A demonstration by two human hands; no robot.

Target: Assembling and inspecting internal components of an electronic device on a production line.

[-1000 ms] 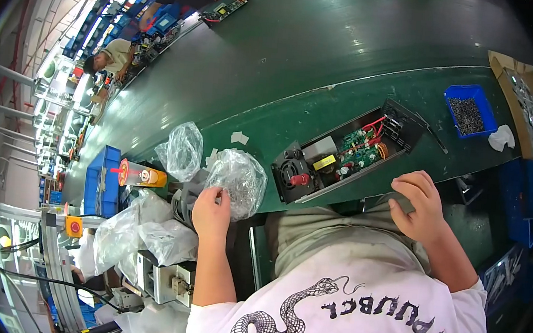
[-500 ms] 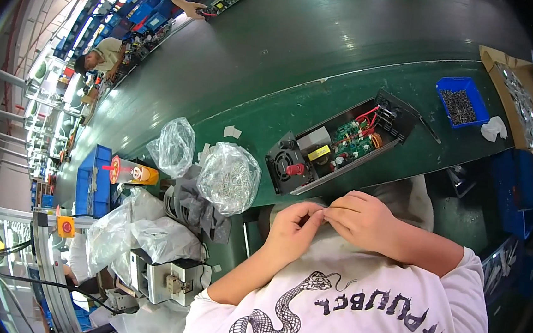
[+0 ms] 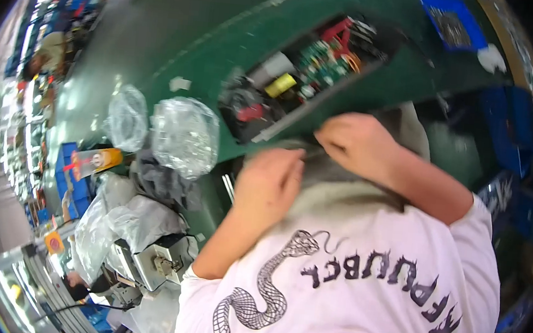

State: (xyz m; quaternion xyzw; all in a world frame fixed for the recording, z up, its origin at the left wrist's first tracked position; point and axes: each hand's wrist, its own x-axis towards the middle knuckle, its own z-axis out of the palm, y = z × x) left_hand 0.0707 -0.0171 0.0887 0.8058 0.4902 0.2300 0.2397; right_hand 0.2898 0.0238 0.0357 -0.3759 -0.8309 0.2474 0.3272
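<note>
My left hand (image 3: 269, 182) hangs over my lap near the table edge, its fingers curled together and blurred by motion. My right hand (image 3: 358, 144) is to its right and a little higher, thumb and fingers bent in toward each other. A gap separates the two hands. Whatever their fingertips hold, if anything, is too small and smeared to make out. Just beyond them on the table lies an open black metal housing (image 3: 288, 119), with a green circuit board (image 3: 320, 63), a yellow-wrapped part (image 3: 280, 85), red wires and a fan end inside.
Clear bags (image 3: 185, 135) of small parts sit left of the housing. A drink cup (image 3: 97, 161) stands by a blue bin (image 3: 67, 181) farther left. At the far right are a blue tray (image 3: 481, 36) of screws and crumpled white tissue (image 3: 491, 59). Grey cloth (image 3: 161, 179) hangs near the table edge.
My hands, which met at the fingertips, have come apart, the right one rising. The whole view has shifted, with the table and its things now higher and farther left, and blurred.
</note>
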